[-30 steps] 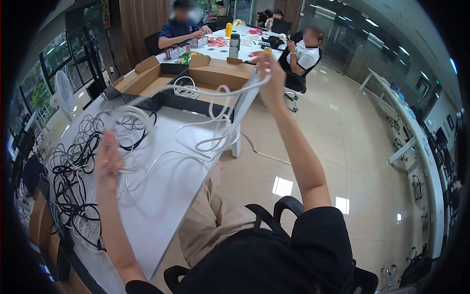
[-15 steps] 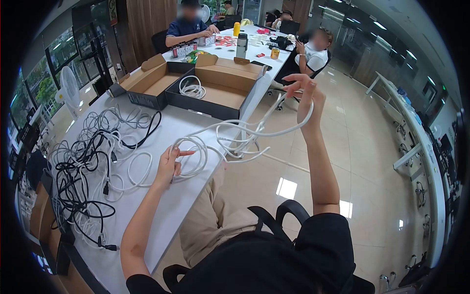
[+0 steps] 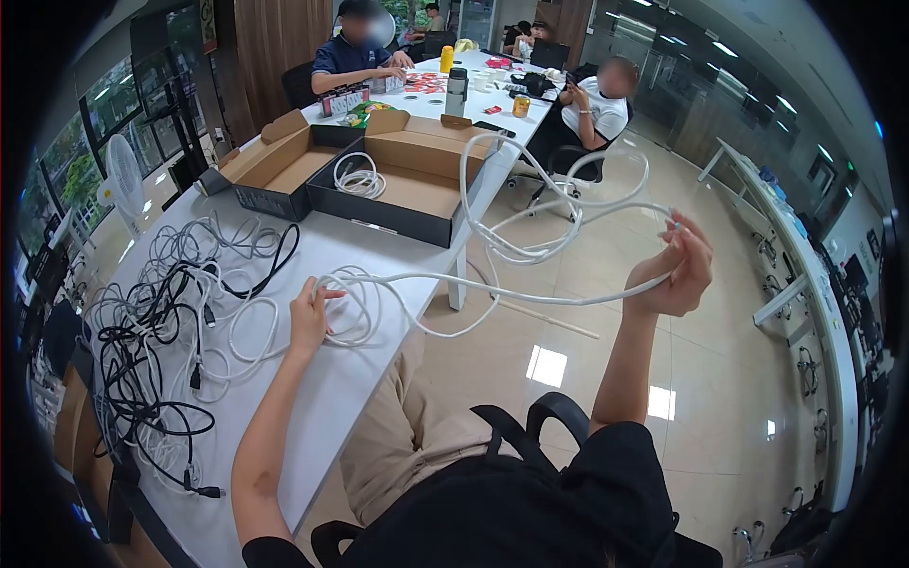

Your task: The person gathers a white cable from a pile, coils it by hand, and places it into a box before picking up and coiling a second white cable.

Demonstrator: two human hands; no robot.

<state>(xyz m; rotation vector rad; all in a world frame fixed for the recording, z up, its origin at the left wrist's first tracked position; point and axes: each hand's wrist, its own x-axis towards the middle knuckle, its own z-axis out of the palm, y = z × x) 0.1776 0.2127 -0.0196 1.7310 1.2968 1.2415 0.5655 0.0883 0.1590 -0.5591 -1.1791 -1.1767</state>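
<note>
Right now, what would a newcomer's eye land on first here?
A white cable strung through the air between both hands: the right hand holds it out over the floor, with loose loops hanging above, while the left hand has a grip on its coiled end at the table edge. Left of that lies a tangle of black and white cables; beyond stands an open cardboard box.
</note>
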